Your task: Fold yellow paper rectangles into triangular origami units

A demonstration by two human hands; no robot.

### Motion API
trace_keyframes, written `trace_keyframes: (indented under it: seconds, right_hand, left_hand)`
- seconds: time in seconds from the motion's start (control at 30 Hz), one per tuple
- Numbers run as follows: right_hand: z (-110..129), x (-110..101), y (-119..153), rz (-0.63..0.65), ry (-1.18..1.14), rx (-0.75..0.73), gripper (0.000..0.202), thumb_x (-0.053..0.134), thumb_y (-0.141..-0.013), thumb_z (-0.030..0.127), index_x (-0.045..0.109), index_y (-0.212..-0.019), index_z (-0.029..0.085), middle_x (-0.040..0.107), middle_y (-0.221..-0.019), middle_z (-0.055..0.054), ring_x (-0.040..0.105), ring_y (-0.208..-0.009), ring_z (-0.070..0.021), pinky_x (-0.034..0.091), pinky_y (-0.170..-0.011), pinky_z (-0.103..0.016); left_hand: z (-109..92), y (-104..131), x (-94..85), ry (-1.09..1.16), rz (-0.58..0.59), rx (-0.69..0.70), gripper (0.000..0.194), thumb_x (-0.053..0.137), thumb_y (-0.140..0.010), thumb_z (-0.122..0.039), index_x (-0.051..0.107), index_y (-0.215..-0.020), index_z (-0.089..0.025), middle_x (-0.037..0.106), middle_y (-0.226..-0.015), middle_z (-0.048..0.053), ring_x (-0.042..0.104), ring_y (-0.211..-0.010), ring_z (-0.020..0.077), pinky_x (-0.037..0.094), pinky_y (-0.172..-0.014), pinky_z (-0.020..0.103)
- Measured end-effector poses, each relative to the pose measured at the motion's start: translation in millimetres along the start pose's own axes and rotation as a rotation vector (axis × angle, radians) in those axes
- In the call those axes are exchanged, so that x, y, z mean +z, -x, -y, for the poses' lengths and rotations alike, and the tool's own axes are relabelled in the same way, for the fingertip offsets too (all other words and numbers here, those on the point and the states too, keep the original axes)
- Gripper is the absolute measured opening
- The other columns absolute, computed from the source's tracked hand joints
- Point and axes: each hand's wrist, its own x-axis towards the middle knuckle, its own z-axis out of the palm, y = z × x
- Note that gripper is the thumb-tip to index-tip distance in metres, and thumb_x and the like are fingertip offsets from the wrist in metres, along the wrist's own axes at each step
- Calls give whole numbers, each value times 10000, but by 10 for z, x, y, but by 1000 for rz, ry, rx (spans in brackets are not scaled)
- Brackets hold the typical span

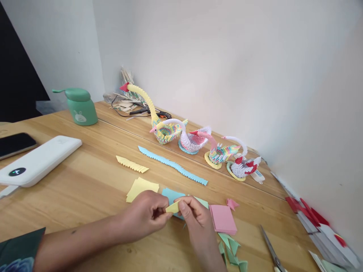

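Bright, diffuse light; faint shadows; slightly soft hands (172, 215); wide-angle edge stretching.

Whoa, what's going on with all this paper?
A person's left hand and right hand are holding a small folded piece of pale yellow paper between them. Beyond the hands lie a long blue pleated paper strip and a shorter yellow one. Four folded-paper swans with curved necks stand near the white wall.

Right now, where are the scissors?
In the head view, the scissors lie on the table at the bottom right, to the right of the green folded paper pieces and the pink paper stack.
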Motion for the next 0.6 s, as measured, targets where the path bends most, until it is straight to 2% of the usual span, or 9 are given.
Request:
trace_keyframes:
  seconds: [0.1, 0.2, 0.37, 0.5, 0.6]
  right_hand:
    - [24, -18, -10, 22, 65, -2, 190, 550, -830, 346, 636, -753, 194, 635, -733, -1, 565, -730, -170, 423, -685, -238]
    - [59, 7, -2, -9, 102, -32, 194, 537, -841, 328, 606, -714, 199, 607, -679, 15, 549, -664, -154, 411, -632, -223]
    - [71, 60, 52, -50, 72, -107, 206, 494, -872, 307, 580, -713, 208, 568, -676, 25, 526, -641, -136, 390, -619, -215]
    - [-1, 65, 63, -75, 46, -120, 191, 489, -872, 308, 572, -729, 211, 550, -667, 30, 521, -627, -134, 385, -590, -214]
    - [-72, 62, 45, -122, 15, -101, 192, 477, -879, 314, 574, -747, 213, 555, -664, 31, 525, -624, -135, 386, -578, -213]
  left_hand:
    - [86, 4, 12, -133, -11, 85, 326, 472, -794, -224, 250, -557, -192, 295, -508, -56, 303, -486, 92, 200, -496, 226]
    - [76, 14, -26, -190, 7, 151, 343, 443, -840, -266, 240, -574, -195, 303, -527, -47, 309, -508, 106, 210, -513, 243]
    - [-26, 38, -97, -178, 71, 204, 329, 400, -866, -235, 240, -581, -194, 344, -551, -34, 326, -523, 114, 243, -527, 246]
    - [-25, 32, -95, -161, 27, 311, 288, 415, -846, -185, 306, -580, -190, 406, -550, -25, 362, -526, 121, 251, -521, 248]
    - [-20, -5, -131, -146, 10, 330, 261, 420, -845, -159, 358, -593, -187, 459, -574, -14, 397, -550, 124, 276, -539, 244]
